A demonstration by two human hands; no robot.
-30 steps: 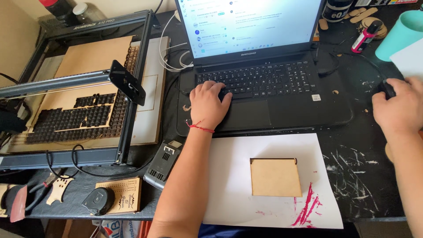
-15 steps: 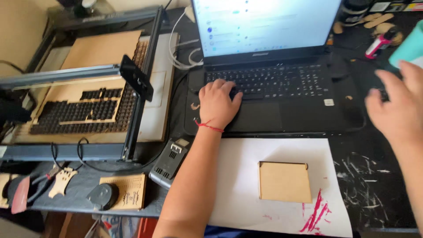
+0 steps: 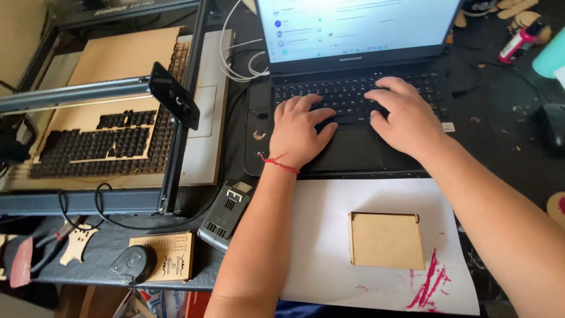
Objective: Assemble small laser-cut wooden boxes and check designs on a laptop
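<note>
Typing away, both our hands are down on the laptop keyboard (image 3: 353, 97).

Our left hand (image 3: 297, 132), red string at its wrist, lies flat with fingers spread loosely over the left keys, holding nothing; our right hand (image 3: 403, 115) arches over the middle keys, fingers curled and empty. Open laptop (image 3: 353, 35) sits on the dark table (image 3: 506, 118), screen lit. Just below it we've got white paper (image 3: 321, 235) streaked red, a small wooden box (image 3: 385, 240) resting on it. Off left, a laser cutter frame (image 3: 170, 94) spans a cut wooden sheet (image 3: 112, 135).
</note>
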